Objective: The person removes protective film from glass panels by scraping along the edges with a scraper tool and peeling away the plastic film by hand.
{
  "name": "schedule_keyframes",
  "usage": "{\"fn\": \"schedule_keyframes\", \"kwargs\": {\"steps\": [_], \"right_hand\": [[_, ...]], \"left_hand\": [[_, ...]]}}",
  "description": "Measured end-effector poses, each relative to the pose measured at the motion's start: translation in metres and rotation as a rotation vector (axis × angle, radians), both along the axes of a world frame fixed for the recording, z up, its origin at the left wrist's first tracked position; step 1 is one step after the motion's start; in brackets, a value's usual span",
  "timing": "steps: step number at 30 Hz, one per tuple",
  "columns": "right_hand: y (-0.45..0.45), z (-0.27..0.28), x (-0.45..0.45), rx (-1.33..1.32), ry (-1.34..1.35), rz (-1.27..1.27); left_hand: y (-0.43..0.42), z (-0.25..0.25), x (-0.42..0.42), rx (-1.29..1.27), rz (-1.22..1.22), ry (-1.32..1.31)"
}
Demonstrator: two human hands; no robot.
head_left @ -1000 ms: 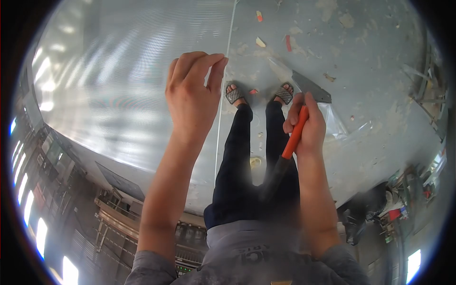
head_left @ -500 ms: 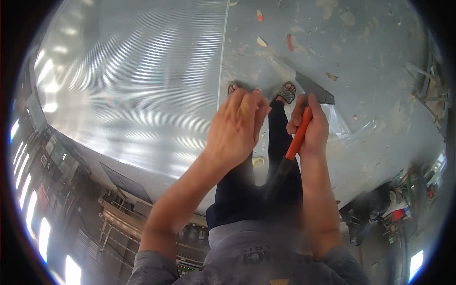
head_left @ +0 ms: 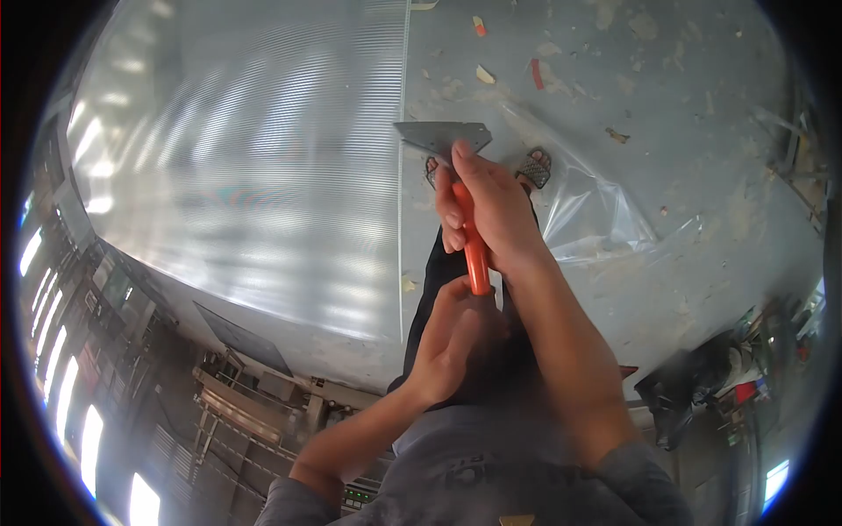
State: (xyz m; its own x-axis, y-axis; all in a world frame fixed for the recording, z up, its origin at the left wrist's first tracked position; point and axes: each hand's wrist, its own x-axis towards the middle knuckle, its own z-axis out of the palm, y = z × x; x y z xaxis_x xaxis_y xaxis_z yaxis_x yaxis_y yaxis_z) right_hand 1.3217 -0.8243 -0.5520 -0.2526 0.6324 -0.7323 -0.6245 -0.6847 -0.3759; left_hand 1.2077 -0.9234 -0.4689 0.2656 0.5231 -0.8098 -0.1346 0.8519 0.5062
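Note:
My right hand (head_left: 495, 206) is closed around the orange handle of a scraper (head_left: 476, 259). Its wide, flat grey blade points away from me, with the thumb close to the blade's base. At the handle's lower end, my left hand (head_left: 447, 342) has its fingers curled against the scraper; its grip is partly blurred and the end of the tool is hidden there. Beyond and left of the hands lies a large, shiny, ribbed translucent sheet (head_left: 254, 175). The blade's left tip overlaps the sheet's right edge in view, and I cannot tell whether they touch.
Clear plastic film (head_left: 601, 215) lies crumpled on the grey floor (head_left: 702, 175) right of my sandalled feet. Several scraps, one a red strip (head_left: 537, 74), are scattered ahead. Metal frames (head_left: 237, 408) stand at lower left, and a dark heap (head_left: 671, 390) at lower right.
The right hand has swung left with the scraper, bringing its blade to the sheet's edge. My left hand, earlier apart and farther forward, has dropped back to the handle's lower end.

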Motion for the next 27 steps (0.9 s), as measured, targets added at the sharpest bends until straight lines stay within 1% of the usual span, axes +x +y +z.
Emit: {"fn": "schedule_keyframes", "kwargs": {"steps": [3,6,8,10,11,13,15,18,20,23,24,27], "right_hand": [[0.000,-0.013,-0.007,-0.022,0.229,0.090],[0.005,-0.020,-0.012,-0.019,0.311,0.075],[0.010,-0.025,-0.014,-0.009,0.360,0.067],[0.010,-0.028,-0.018,0.008,0.208,0.137],[0.010,-0.029,-0.021,0.013,0.137,0.167],[0.008,-0.033,-0.020,0.017,0.139,0.177],[0.011,-0.036,-0.018,0.054,0.098,0.230],[0.015,-0.041,-0.017,0.056,0.104,0.240],[0.019,-0.043,-0.016,0.060,0.111,0.246],[0.024,-0.048,-0.012,0.119,0.058,0.293],[0.024,-0.052,-0.014,0.118,0.072,0.291],[0.024,-0.060,-0.018,0.160,-0.009,0.279]], "left_hand": [[-0.008,-0.002,0.007,-0.044,0.028,0.035],[-0.017,-0.016,0.016,0.052,-0.020,0.282],[-0.020,-0.031,0.020,0.074,0.009,0.327],[-0.024,-0.043,0.023,0.104,0.070,0.426],[-0.025,-0.046,0.025,0.098,0.057,0.447],[-0.024,-0.051,0.033,0.227,-0.034,0.611],[-0.025,-0.061,0.039,0.300,-0.093,0.707],[-0.031,-0.079,0.040,0.292,-0.027,0.686],[-0.029,-0.085,0.048,0.304,-0.007,0.723],[-0.027,-0.096,0.060,0.321,0.044,0.771],[-0.028,-0.099,0.064,0.312,0.069,0.773],[-0.030,-0.106,0.069,0.295,0.122,0.779]]}}
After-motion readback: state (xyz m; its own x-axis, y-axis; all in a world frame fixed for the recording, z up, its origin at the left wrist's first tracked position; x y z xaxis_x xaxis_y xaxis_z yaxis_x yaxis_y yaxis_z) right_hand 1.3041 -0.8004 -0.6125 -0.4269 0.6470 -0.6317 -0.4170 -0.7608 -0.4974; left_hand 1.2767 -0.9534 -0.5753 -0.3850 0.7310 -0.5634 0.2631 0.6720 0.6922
